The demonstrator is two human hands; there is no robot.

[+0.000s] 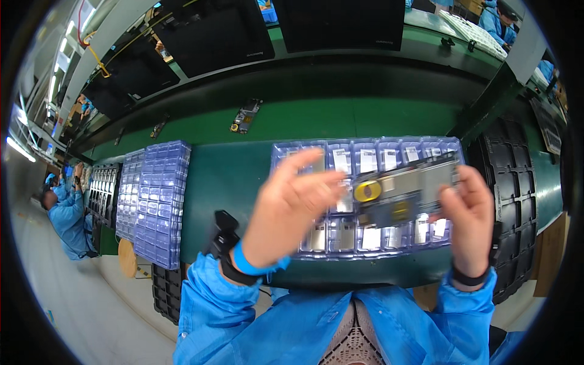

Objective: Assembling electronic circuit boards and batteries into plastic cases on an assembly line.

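Observation:
A circuit board [401,185] with a round yellow part near its left end is raised above a clear plastic tray [365,255]. My right hand [468,210] grips the board's right end between thumb and fingers. To the left of the board, my left hand [292,204] is slightly blurred, fingers apart and holding nothing; its fingertips point toward the board. Flat silvery pieces [342,161] lie in rows in the tray's compartments, and the board and both hands hide some of them.
Clear trays [161,201] are stacked on the left, black trays [508,194] on the right. Another circuit board [246,115] rests on the green shelf behind, below dark monitors [340,24]. A person in blue [70,219] is at the far left.

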